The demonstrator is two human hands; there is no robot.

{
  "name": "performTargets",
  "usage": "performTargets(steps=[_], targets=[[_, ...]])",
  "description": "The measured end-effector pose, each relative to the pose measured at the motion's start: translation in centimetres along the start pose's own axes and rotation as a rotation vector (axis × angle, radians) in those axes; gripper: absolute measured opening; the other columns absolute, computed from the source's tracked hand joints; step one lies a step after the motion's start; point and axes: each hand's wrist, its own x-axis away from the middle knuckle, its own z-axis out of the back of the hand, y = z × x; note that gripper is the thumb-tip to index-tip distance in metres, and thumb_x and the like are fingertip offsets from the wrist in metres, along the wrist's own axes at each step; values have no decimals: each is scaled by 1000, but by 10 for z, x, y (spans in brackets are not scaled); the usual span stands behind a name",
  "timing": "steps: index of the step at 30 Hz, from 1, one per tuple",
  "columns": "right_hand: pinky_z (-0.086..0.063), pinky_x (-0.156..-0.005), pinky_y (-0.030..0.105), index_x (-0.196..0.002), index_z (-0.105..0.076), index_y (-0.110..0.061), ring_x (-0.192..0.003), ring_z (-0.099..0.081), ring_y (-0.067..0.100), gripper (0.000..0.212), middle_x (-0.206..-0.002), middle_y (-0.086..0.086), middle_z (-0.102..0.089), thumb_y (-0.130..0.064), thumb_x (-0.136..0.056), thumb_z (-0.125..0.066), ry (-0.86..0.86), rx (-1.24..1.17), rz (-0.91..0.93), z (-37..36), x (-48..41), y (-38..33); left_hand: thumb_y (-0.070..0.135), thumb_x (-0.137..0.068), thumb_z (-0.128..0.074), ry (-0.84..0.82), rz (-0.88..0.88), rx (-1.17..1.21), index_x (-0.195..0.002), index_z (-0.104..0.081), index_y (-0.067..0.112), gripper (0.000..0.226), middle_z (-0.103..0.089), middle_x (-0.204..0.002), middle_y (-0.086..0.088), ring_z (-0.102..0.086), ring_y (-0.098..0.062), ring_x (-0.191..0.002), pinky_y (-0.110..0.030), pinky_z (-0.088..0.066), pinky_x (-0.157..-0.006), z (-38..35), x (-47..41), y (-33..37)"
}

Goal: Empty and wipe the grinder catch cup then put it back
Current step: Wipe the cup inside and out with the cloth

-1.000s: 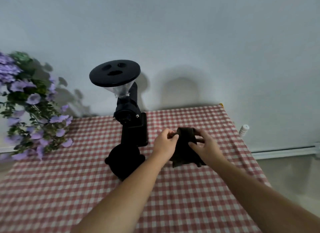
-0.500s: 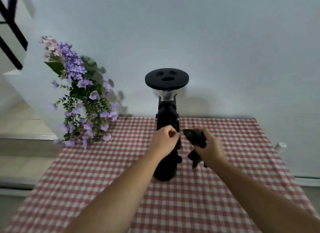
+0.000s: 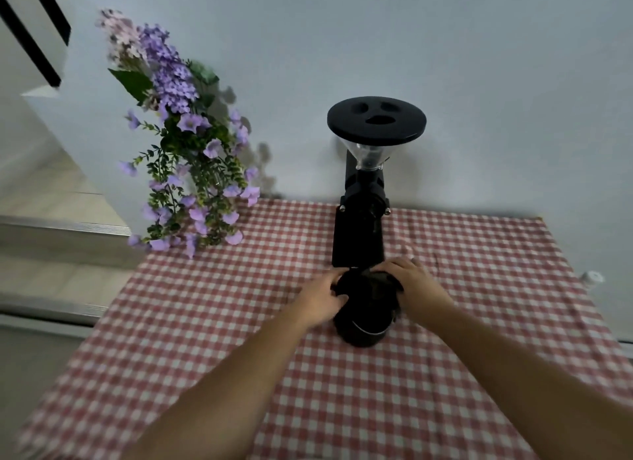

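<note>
Black grinder [image 3: 363, 216], red-checked tablecloth [image 3: 479, 322]

Catch cup [image 3: 363, 326] dark against dark grinder [image 3: 363, 216]; seam between them not readable. Left hand [image 3: 320, 300] covers cup's left side, right hand [image 3: 416, 285] its right; fingertips hidden behind it. Dark cloth [image 3: 378, 281] under right hand, outline lost, cannot tell if it touches the rim. Forearms cut by bottom edge. Flowers [image 3: 185, 144] motion-blurred. Small white object [image 3: 592, 277] at right too small to identify.
</note>
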Motion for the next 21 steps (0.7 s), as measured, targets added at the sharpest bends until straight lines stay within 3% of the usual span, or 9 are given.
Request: performTargets(steps=[3, 5, 9, 13, 16, 21], targets=[[-38, -101, 35, -132, -49, -30, -121, -41, 22, 50, -133, -2, -50, -7, -88, -50, 59, -57, -20, 5, -2, -5, 18, -94, -62, -63, -6, 100, -152, -32, 29, 66, -50, -145, -1, -52, -20, -128, -31, -49, -100, -13, 9, 2], [-41, -101, 36, -134, -46, -34, -123, -42, 20, 56, -136, -4, -47, -9, -85, -53, 25, -7, 4, 1, 6, -11, 30, -83, -76, -104, 4, 137, -153, -26, 34, 86, -48, -145, 3, -50, -19, -130, -35, -48, -102, -14, 11, -2], [-45, -95, 32, -141, -31, -42, -133, -30, 19, 63, -151, -13, -23, -25, -85, -54, -90, 105, 58, -17, 33, -8, 50, -45, -91, -188, -98, -113, -147, -19, 52, 125, -40, -149, 13, -41, -17, -136, -47, -45, -105, -12, 5, -5], [-45, -94, 34, -141, -29, -45, -133, -32, 20, 52, -153, -17, -17, -54, -91, -39, -135, 16, 32, -14, 32, -6, 44, -46, -94, -231, -102, -268, -151, -12, 45, 134, -32, -156, 10, -34, -18, -141, -46, -39, -110, -12, -2, 4], [-44, -96, 33, -136, -43, -37, -123, -44, 19, 42, -148, -14, -26, -45, -95, -40, -106, -2, 72, -13, 26, -8, 51, -44, -94, -214, -64, -306, -153, -3, 45, 142, -24, -161, 11, -27, -17, -145, -44, -34, -114, -15, -2, 5], [-38, -95, 19, -125, -58, -22, -114, -50, 13, 32, -134, -8, -42, -25, -94, -52, -20, -137, 68, -28, 36, -14, 58, -43, -90, -165, -77, -370, -148, -4, 52, 136, -38, -152, 14, -40, -15, -135, -43, -43, -106, -20, 2, 7]])
